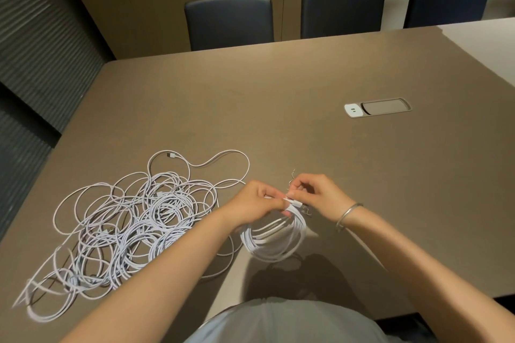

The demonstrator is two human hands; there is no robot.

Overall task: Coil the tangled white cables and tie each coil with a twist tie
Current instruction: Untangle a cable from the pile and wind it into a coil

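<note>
Coil [274, 237] hangs at table [334, 175] 6 o'clock. Left hand [257, 200] pinches its top; right hand [315, 192] fingers pinch the tie [292, 175]. Light, floppy, likely springy: grip at the bundled crossing. Tangle [125, 220] at 8 o'clock.

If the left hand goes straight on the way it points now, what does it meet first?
Probably the right hand: the left hand points right, and both already grip the top of the white coil. Depth is unclear.

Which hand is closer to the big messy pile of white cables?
Left. The left hand is just right of the tangled white cable pile; the right hand is farther right.
</note>
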